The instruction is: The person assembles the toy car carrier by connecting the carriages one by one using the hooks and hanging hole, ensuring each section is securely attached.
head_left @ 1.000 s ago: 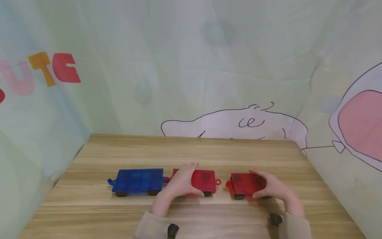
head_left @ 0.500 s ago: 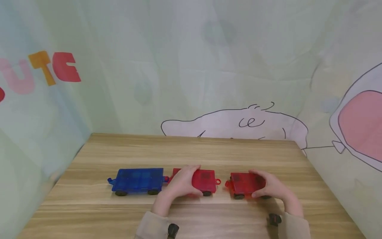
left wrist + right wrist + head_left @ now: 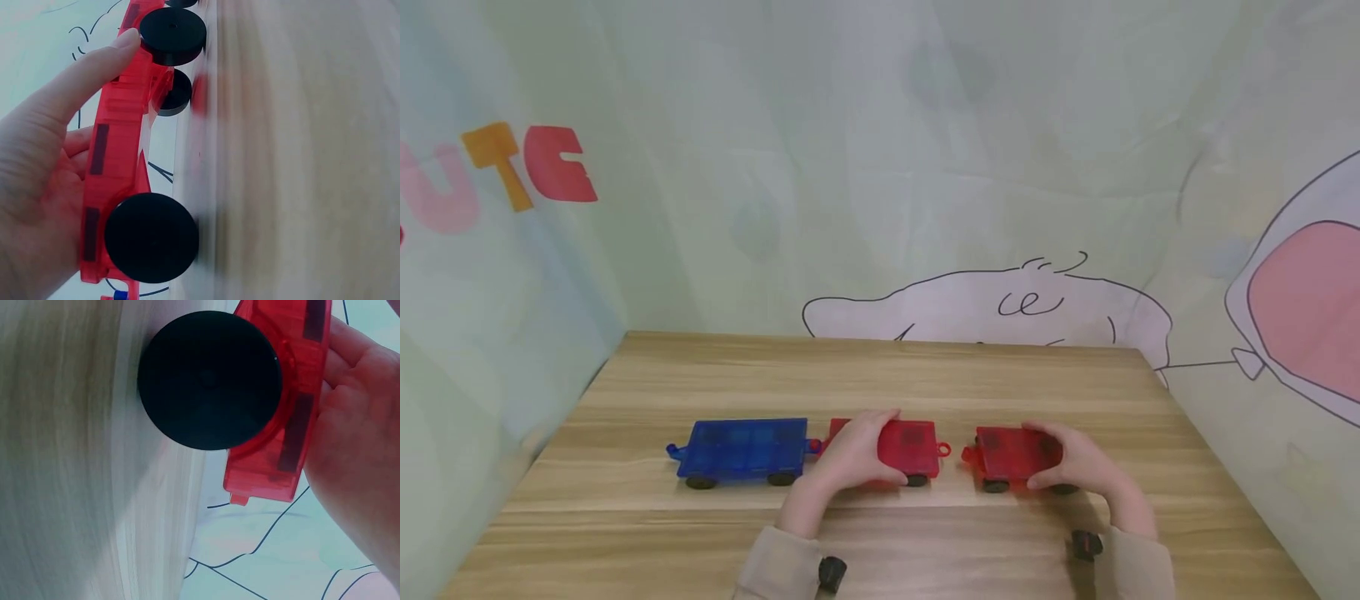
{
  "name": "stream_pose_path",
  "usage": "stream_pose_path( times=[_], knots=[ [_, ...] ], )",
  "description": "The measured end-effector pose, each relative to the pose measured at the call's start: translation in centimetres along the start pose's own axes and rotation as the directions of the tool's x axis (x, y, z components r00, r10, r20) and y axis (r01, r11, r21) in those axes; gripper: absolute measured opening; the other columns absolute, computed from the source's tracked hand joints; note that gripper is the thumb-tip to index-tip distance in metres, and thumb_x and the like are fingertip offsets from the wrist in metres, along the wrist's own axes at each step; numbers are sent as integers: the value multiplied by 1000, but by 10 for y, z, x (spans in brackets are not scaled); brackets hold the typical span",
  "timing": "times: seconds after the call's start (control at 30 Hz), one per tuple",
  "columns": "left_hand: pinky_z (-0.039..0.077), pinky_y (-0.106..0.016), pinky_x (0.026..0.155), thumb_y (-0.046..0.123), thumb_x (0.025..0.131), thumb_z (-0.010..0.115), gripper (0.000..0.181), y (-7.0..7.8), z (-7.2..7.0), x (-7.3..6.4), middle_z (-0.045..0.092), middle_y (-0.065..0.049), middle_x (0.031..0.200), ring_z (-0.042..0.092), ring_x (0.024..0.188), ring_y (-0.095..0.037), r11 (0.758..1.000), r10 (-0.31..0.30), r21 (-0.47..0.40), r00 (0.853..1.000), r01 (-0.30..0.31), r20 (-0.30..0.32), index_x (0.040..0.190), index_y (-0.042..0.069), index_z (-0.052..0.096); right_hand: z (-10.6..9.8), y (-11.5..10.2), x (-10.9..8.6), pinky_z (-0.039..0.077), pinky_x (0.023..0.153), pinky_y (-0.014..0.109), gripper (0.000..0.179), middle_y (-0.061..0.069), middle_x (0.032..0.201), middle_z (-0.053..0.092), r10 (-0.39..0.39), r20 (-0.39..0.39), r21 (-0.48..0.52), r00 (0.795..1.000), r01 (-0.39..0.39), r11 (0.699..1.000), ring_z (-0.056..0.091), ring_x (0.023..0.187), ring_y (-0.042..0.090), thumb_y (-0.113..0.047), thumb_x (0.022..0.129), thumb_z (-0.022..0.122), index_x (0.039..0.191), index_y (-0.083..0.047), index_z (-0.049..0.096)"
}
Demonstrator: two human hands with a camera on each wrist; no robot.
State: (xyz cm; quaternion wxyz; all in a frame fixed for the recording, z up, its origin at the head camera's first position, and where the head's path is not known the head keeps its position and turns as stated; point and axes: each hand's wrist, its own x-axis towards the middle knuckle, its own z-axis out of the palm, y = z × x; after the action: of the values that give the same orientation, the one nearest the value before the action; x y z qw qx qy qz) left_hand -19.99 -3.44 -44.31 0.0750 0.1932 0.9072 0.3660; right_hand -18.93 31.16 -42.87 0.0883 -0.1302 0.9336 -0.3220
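Observation:
Three translucent toy train cars with black wheels stand in a row on the wooden table. The blue car [image 3: 745, 450] is at the left, its right end linked to the middle red car [image 3: 910, 446]. My left hand [image 3: 850, 454] holds that middle car from above, thumb on the near side, as the left wrist view also shows. At the right, my right hand [image 3: 1078, 458] grips the other red car [image 3: 1007, 454] over its right end. A small gap separates this car's hook [image 3: 968, 456] from the middle car's ring [image 3: 943, 450]. My palms hide parts of both red cars.
The wooden table [image 3: 880, 375] ends at a printed cloth backdrop [image 3: 880, 167] behind and at both sides. A black strap piece sits at each wrist, by the light sleeves [image 3: 778, 562].
The head view has shifted a little. Both hands keep their grips, and the gap between the two red cars looks about the same.

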Motion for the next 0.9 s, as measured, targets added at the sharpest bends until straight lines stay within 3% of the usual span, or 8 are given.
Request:
stream_pose_path(
  times=[0.9],
  knots=[
    [51,-53,96,27,67,89,90,0,-4,0,53,-12,140,49,127,-31,999,-11,-40,1000,11,10,144,9,46,6,-7,6,47,96,48,84,21,127,60,-52,21,15,998,52,999,56,114,33,-22,66,89,136,4,51]
  ],
)
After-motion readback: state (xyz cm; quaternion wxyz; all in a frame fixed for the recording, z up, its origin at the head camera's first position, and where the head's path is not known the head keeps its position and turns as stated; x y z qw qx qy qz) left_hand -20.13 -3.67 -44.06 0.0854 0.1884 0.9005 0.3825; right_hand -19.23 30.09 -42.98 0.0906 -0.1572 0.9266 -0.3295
